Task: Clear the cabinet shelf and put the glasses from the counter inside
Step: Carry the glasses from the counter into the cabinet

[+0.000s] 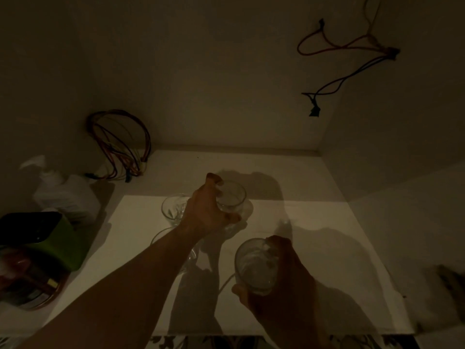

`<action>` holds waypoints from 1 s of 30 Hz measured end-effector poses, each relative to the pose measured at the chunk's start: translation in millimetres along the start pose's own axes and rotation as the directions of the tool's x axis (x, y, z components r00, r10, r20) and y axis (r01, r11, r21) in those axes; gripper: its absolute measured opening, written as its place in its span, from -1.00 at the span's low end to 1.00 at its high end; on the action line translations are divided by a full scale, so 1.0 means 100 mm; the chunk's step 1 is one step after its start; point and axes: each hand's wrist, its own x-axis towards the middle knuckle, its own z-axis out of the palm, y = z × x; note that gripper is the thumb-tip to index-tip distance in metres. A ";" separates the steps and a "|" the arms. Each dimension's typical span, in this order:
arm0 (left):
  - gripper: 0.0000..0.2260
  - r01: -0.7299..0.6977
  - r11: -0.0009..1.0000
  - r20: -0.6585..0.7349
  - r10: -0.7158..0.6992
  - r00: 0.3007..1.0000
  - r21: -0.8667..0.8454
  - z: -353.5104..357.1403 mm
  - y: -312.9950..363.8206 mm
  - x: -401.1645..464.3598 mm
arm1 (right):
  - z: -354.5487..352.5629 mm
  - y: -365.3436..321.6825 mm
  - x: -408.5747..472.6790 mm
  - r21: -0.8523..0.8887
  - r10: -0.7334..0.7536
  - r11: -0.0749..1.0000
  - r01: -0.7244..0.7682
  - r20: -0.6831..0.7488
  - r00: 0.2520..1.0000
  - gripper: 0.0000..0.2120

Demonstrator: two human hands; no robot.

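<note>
I look into a dim cabinet with a white shelf [314, 222]. My left hand [206, 212] reaches in and grips a clear glass [232, 197] that stands near the shelf's middle. Just left of it stands a cut-pattern clear glass [172, 210], and another glass [176, 248] is partly hidden under my left forearm. My right hand [284, 280] holds a clear tumbler [256, 263] above the front of the shelf, tilted toward me.
A coil of coloured wires [118, 144] hangs in the back left corner. More wires [347, 71] dangle on the back wall at upper right. A white bag [68, 195], a green and black box [47, 238] and a round container [27, 285] crowd the left side.
</note>
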 end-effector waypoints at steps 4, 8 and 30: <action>-0.16 0.025 0.998 0.031 -0.024 0.999 -0.051 0.00 0.02 0.00 | 0.02 0.00 0.00 0.012 -0.034 0.999 0.035 -0.033 0.999 0.06; -0.13 0.033 0.997 0.059 -0.029 0.998 -0.071 -0.01 -0.01 0.00 | 0.05 -0.03 0.01 -0.030 -0.042 0.999 0.041 -0.059 0.997 0.08; -0.46 -0.141 0.986 -0.103 0.150 0.983 0.085 -0.85 -0.25 -0.53 | 0.52 -0.38 0.17 0.041 0.046 0.998 -0.046 0.001 0.999 -0.21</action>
